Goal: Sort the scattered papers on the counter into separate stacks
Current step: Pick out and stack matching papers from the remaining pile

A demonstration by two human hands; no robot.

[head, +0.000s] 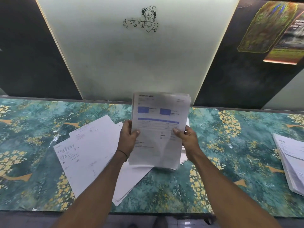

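Hovering above the desk [213,137], a sheaf of papers [159,116] is pinched at its side edges by the grip of the left hand [127,139] and the right hand [187,140]. Loose sheets [85,153] lie left of the sheaf, and a stack [291,162] well right of it. The sheaf's edges should be squared before it is laid apart.

A counter [213,145] covered in a teal sheet with yellow flower patterns is seen below. Behind it, a pale frosted panel [131,63] bearing a black line drawing [143,19] of a flute player is set between dark walls [29,55]. A colourful poster [269,27] is fixed at the upper right.
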